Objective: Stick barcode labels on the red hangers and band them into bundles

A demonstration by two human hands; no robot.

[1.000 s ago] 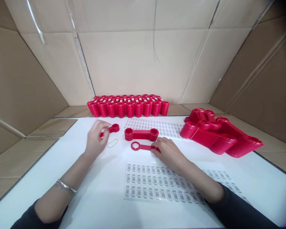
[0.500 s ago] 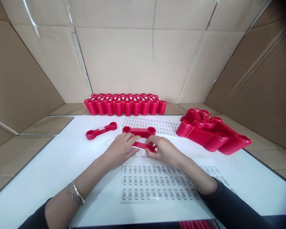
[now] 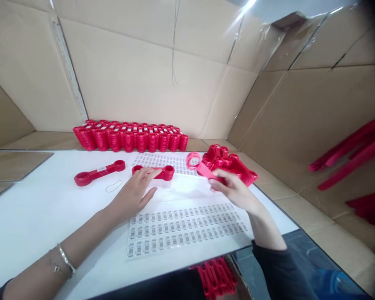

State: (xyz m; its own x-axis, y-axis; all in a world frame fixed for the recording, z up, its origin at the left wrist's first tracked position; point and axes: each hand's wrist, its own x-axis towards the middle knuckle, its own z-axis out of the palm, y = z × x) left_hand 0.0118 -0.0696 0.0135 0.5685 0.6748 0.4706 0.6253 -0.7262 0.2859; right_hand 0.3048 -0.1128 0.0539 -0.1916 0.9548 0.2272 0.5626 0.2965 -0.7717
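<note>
My right hand grips a red plastic bar with a ring end, raised over the table and slightly blurred. My left hand has its fingers spread, with the fingertips at a short stack of red ring-ended bars and the thumb apart. Left of that hand lies another short red stack with a white label on its middle. Between them is a thin loop, like a rubber band. In front of my hands lies a sheet of barcode labels.
Rows of labelled red stacks stand along the back cardboard wall. More red stacks lie at the right, partly behind my right hand. Loose red bars fill a box below the table's front edge. Another label sheet lies farther back.
My right hand has moved right and up, carrying a red bar away from my left hand. The camera view has swung to the right. My left hand stays by the middle stack.
</note>
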